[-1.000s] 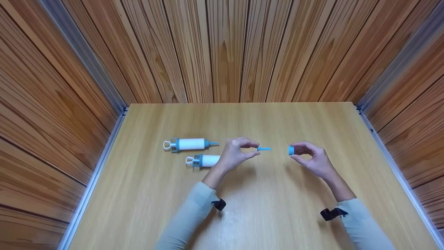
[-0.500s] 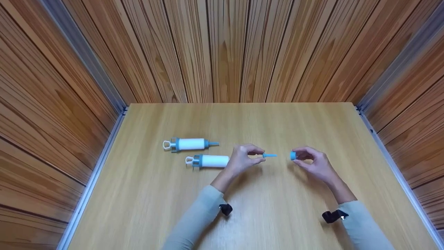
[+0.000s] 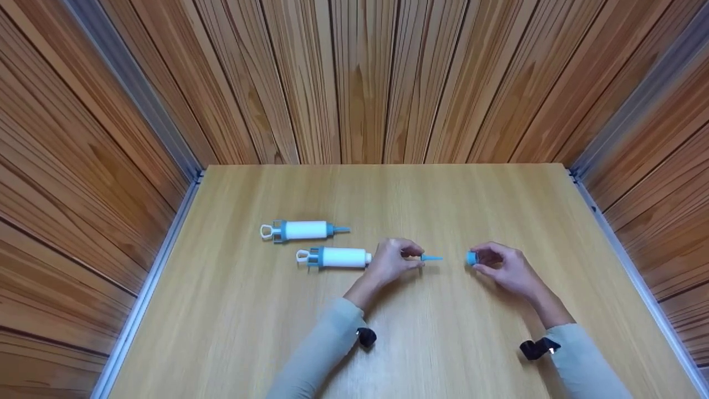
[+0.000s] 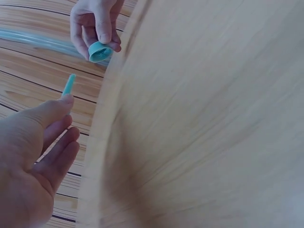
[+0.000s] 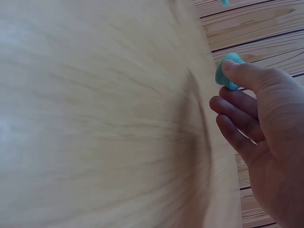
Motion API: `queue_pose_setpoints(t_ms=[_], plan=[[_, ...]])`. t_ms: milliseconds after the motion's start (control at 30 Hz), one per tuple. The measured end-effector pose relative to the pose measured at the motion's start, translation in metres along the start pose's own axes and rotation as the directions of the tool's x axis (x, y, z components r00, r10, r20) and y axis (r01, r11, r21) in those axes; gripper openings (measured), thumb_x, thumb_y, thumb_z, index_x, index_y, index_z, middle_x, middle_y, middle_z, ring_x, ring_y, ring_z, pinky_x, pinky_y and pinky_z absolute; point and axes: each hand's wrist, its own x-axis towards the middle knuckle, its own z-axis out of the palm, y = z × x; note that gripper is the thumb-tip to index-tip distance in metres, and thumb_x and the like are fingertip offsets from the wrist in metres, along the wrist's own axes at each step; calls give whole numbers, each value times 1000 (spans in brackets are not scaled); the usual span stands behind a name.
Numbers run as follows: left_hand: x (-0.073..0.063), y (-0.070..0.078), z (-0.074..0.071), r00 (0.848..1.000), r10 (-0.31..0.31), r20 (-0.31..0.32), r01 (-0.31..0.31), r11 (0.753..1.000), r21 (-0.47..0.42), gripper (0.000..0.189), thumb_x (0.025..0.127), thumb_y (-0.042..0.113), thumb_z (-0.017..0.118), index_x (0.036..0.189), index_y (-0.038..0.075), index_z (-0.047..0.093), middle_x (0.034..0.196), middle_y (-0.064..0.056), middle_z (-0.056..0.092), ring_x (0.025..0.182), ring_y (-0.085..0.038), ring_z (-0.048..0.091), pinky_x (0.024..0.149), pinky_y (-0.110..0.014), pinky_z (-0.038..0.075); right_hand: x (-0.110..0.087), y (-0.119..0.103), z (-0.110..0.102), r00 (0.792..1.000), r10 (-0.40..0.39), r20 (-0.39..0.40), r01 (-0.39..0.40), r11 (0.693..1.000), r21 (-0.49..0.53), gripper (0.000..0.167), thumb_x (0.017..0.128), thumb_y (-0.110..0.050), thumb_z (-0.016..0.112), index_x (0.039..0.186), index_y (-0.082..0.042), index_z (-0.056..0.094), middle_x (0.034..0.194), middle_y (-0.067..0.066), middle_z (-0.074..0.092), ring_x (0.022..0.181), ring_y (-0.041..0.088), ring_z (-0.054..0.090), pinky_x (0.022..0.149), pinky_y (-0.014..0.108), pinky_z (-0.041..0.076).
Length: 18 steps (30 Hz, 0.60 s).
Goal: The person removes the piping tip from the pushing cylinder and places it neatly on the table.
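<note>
My left hand (image 3: 392, 261) pinches a slim blue nozzle tip (image 3: 432, 257) between thumb and fingers, its narrow end pointing right. In the left wrist view the same nozzle tip (image 4: 69, 84) rises past the thumb. To the right, my right hand (image 3: 507, 267) holds a blue ring-shaped cap (image 3: 472, 257) by its rim; the left wrist view shows threads inside this cap (image 4: 100, 52). A gap separates the two pieces. Just left of my left hand lies a white syringe-like tube (image 3: 340, 257) with a blue collar, a white pull handle and a bare white neck.
Behind that tube lies a second white tube (image 3: 306, 229), fitted with a blue cap and nozzle. Both rest on the wooden table (image 3: 443, 343). Wood-panelled walls (image 3: 360, 83) with metal corner rails enclose the back and sides.
Both hands have come nearer the table's front edge, carrying the nozzle tip and cap. The left hand has also shifted right, uncovering the nearer tube's white neck.
</note>
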Motion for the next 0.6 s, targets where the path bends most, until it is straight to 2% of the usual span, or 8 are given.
queue_pose_setpoints(t_ms=[267, 467, 600], plan=[[1, -12, 9, 1000, 18, -1, -18, 994, 106, 19, 95, 15, 92, 113, 10, 88, 109, -2, 89, 98, -6, 80, 90, -21, 65, -2, 5, -2, 1000, -3, 25, 3, 1000, -9, 33, 96, 0, 86, 128, -1, 78, 108, 16, 83, 95, -4, 70, 83, 11, 58], [-1, -12, 12, 1000, 16, 6, -17, 986, 165, 20, 94, 14, 93, 113, 11, 88, 110, -3, 88, 98, -9, 79, 91, -24, 65, -4, 4, -6, 996, 42, 77, -38, 998, -49, 34, 98, -6, 86, 131, -6, 77, 111, 11, 81, 95, 0, 68, 84, 13, 57], [2, -19, 16, 999, 32, 8, -33, 981, 191, 19, 92, 14, 94, 111, 13, 88, 108, 0, 88, 97, -8, 79, 92, -23, 65, -6, 3, -9, 991, 74, 109, -67, 996, -66, 34, 99, -9, 86, 133, -7, 76, 112, 10, 80, 96, 5, 66, 84, 14, 57]])
